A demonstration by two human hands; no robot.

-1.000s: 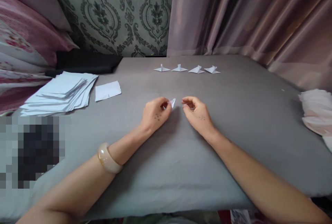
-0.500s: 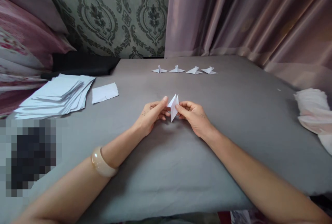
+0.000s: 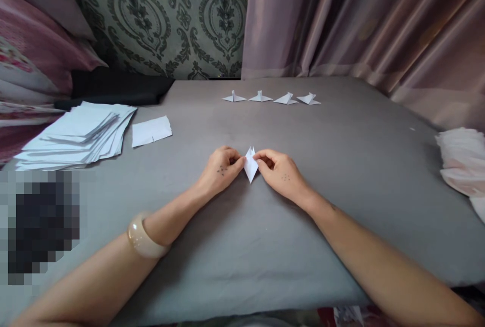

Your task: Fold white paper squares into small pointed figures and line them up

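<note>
Left hand (image 3: 223,169) and right hand (image 3: 283,173), fingers pinched narrow, grip a folded-paper diamond (image 3: 250,168) at opposite sides, presumably to steady it evenly.

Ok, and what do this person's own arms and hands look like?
No gloves or sleeves show. The left hand and right hand each bear small dark dots on the back. A thick, glossy, cream-coloured bangle circles the left forearm; the right forearm wears nothing visible.
</note>
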